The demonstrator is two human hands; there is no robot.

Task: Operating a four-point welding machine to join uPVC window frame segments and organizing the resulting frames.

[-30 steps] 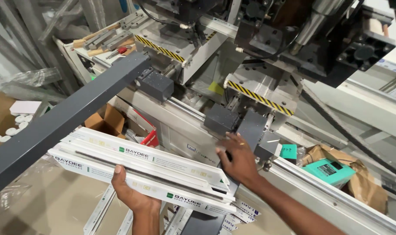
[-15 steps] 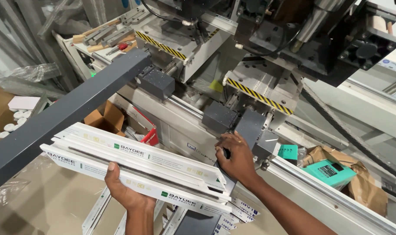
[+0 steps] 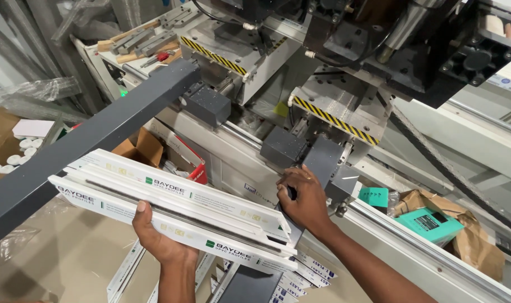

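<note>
Since half a second back the white window profile has slid a bit left and lower, still carried flat. Left hand cups it from underneath, thumb hooked over the near edge, so that grip is closed on the profile. Its right end sits tight against the right hand, whose fingers curl around something dark at the machine's grey clamp block; closed, can't tell on what. Dark grey bar crosses just behind the profile's far edge, so not much room there. Cardboard box sits beyond.
</note>
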